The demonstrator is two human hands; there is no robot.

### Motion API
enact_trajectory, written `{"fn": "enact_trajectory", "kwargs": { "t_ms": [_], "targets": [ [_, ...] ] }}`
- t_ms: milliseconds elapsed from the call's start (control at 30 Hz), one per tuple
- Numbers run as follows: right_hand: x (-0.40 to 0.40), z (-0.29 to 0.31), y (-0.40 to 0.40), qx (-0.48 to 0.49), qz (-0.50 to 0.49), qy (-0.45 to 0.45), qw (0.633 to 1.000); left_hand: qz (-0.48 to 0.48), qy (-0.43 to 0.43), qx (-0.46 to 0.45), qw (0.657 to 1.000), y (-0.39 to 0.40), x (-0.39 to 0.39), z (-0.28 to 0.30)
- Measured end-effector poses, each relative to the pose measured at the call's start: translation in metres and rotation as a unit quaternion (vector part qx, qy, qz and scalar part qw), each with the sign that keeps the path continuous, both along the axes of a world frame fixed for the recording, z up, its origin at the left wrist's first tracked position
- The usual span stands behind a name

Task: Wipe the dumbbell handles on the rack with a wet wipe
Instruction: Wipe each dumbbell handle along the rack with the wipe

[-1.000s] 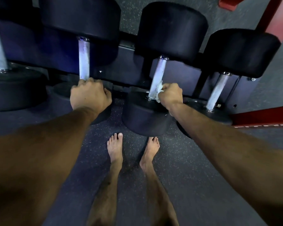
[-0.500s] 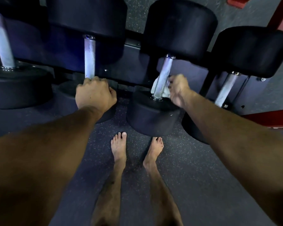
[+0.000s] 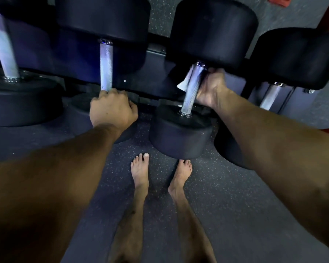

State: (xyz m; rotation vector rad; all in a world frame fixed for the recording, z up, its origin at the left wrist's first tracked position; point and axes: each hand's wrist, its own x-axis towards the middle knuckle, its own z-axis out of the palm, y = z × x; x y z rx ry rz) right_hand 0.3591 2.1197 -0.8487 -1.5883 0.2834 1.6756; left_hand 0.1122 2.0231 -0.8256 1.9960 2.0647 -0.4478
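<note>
A white wet wipe (image 3: 186,80) is being held against the far end of a knurled steel handle (image 3: 191,90), right of centre in the upper half of the frame, by the right hand (image 3: 209,88). That grip is being closed round the handle, with the fingers curled behind the bar, so that the wipe is being pressed onto the metal; a white corner of it is showing on the bar's left side. Held this way, most of the bar's girth is probably being covered at once.

The dumbbell (image 3: 180,133) being cleaned is lying on the rack (image 3: 156,54) with its near head low in the frame and its far head just above the wiping hand. The handle is therefore being presented nearly end-on, which is likely why the hand is being brought in from the right side.

The left hand (image 3: 112,109) is being kept in a closed grip at the near end of the neighbouring handle (image 3: 106,65), left of centre. No wipe is being shown there, so the hand is judged to be bracing the body rather than cleaning; what exactly is being clasped under the fingers cannot be told.

Two more handles are being left untouched, one at the upper left (image 3: 3,44) and one at the far right (image 3: 272,95). Bare feet (image 3: 141,171) are being planted on the speckled floor (image 3: 226,205) below the rack.
</note>
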Motion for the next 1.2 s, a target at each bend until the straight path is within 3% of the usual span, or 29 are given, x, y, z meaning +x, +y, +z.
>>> {"fn": "enact_trajectory", "kwargs": {
  "t_ms": [67, 233, 400, 500, 700, 833, 933, 1000, 1067, 1133, 1200],
  "targets": [
    [0.0, -0.002, -0.002, 0.011, -0.022, 0.015, 1.0, -0.001, -0.001, 0.0, 1.0, 0.0, 0.0, 0.001],
    [-0.007, 0.001, -0.04, -0.019, 0.147, -0.032, 0.988, 0.002, 0.001, -0.001, 1.0, 0.0, 0.0, 0.001],
    [-0.005, 0.003, -0.002, -0.025, 0.007, -0.005, 1.0, 0.001, -0.008, 0.001, 1.0, 0.0, 0.001, 0.001],
    [-0.002, 0.001, -0.007, -0.007, 0.057, -0.091, 0.994, 0.003, -0.011, 0.002, 1.0, 0.002, 0.001, 0.003],
    [0.005, 0.006, -0.062, -0.019, 0.338, -0.238, 0.91, 0.008, -0.013, 0.002, 1.0, -0.001, 0.0, 0.003],
    [0.002, 0.02, -0.061, -0.003, 0.335, -0.409, 0.849, 0.007, -0.023, 0.008, 1.0, 0.0, 0.001, 0.003],
    [-0.006, 0.032, -0.049, 0.073, 0.314, -0.501, 0.803, 0.013, -0.026, 0.008, 1.0, 0.0, 0.001, 0.004],
    [-0.016, 0.034, -0.043, 0.152, 0.331, -0.536, 0.761, 0.014, -0.028, 0.005, 0.999, 0.0, 0.002, 0.005],
    [-0.026, 0.031, -0.045, 0.211, 0.417, -0.563, 0.681, 0.017, -0.031, 0.004, 0.999, 0.001, 0.001, 0.006],
    [-0.027, 0.026, -0.052, 0.27, 0.543, -0.57, 0.554, 0.019, -0.032, 0.004, 0.999, 0.001, 0.001, 0.006],
    [-0.023, 0.022, -0.062, 0.297, 0.667, -0.557, 0.396, 0.021, -0.033, 0.005, 0.999, 0.0, 0.001, 0.007]
  ]
}}
